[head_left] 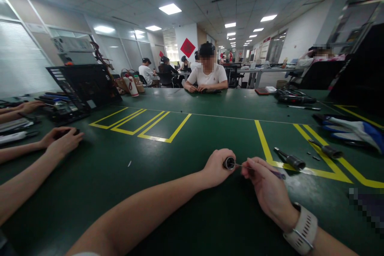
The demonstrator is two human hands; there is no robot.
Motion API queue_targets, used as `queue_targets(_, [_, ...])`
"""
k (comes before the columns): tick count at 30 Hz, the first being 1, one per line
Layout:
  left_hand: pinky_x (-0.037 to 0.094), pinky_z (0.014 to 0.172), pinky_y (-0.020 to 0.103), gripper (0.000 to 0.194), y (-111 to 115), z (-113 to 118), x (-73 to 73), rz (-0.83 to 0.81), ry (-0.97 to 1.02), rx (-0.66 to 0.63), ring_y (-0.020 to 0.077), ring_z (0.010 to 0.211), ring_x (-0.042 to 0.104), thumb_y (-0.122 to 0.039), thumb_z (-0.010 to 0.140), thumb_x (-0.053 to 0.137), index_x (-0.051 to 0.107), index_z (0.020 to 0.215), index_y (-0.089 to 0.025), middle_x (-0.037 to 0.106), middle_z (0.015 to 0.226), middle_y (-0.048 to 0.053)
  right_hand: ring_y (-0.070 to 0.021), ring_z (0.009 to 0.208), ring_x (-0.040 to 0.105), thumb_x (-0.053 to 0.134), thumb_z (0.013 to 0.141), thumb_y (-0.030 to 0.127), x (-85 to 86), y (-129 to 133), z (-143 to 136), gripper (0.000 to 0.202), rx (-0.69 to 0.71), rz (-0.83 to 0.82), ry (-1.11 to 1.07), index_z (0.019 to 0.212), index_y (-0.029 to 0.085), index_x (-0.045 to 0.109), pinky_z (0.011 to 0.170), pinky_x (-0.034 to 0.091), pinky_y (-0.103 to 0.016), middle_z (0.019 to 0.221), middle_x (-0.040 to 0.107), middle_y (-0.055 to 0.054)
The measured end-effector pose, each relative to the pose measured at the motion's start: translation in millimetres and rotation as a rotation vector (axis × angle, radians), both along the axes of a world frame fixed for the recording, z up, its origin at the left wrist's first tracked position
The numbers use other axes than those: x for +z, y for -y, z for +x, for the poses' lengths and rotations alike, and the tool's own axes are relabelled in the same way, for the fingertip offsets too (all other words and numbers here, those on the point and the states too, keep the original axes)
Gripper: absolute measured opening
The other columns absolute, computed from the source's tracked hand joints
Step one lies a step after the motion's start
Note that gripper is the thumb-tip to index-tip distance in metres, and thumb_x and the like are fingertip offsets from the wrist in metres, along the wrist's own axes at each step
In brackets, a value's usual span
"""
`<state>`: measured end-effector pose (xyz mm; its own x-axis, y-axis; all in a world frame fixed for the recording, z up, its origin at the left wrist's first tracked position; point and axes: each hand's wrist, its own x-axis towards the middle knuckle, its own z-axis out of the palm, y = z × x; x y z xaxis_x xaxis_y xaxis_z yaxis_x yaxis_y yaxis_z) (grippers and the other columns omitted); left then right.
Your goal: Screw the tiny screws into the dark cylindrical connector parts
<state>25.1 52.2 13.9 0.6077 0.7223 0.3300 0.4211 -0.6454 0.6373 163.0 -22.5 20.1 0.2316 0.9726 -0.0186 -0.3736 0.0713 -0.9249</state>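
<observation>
My left hand (pixel 218 167) is wrapped round a dark metal cylinder (pixel 229 163), its hollow round end turned towards me and to the right. Between the fingertips of my right hand (pixel 265 182) is a slim screwdriver (pixel 277 174) with a purplish handle. Its thin shaft points left, and the tip is at or inside the cylinder's opening; I cannot tell how deep. To the right lie two dark metal parts, each a cylinder with a narrower stem: one nearer (pixel 290 159) and one farther right (pixel 327 150). Small dark pieces (pixel 316 158) are scattered between them.
Yellow tape outlines (pixel 154 139) mark the green tabletop (pixel 168 176). A blue and white glove (pixel 357 128) and a black tool case (pixel 295 97) lie right. Co-worker's hands (pixel 64 141) work at left near a black panel (pixel 87 84). Another person (pixel 207 76) sits opposite.
</observation>
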Motion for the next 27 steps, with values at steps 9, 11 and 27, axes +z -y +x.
queue_targets(9, [0.039,0.066,0.025,0.01,2,-1,-7.1,0.039,0.057,0.01,0.0117,0.068,0.049,-0.017,0.07,0.06,0.051,0.07,-0.017,0.051,0.071,-0.003,-0.0153,0.06,0.049,0.07,0.07,0.031,3.1,9,-2,0.019,-0.01,0.042,0.066,0.056,0.019,0.064,0.059,0.037,-0.03,0.058,0.059,0.0])
queue_targets(11, [0.039,0.066,0.025,0.01,3,-1,-7.7,0.041,0.073,0.001,0.0115,0.068,0.049,-0.016,0.07,0.06,0.05,0.069,-0.017,0.051,0.071,-0.003,-0.0148,0.06,0.05,0.069,0.069,0.032,3.4,10,-2,0.019,0.007,0.031,0.045,0.057,0.019,0.064,0.058,0.037,-0.029,0.059,0.059,0.0])
queue_targets(27, [0.038,0.064,0.023,0.009,7,0,-6.9,0.07,0.061,0.015,0.0111,0.067,0.048,-0.017,0.071,0.06,0.051,0.068,-0.016,0.052,0.07,-0.003,-0.0144,0.061,0.05,0.071,0.068,0.035,-5.2,13,-3,0.018,-0.026,0.065,0.036,0.059,0.019,0.066,0.059,0.038,-0.028,0.058,0.058,0.001])
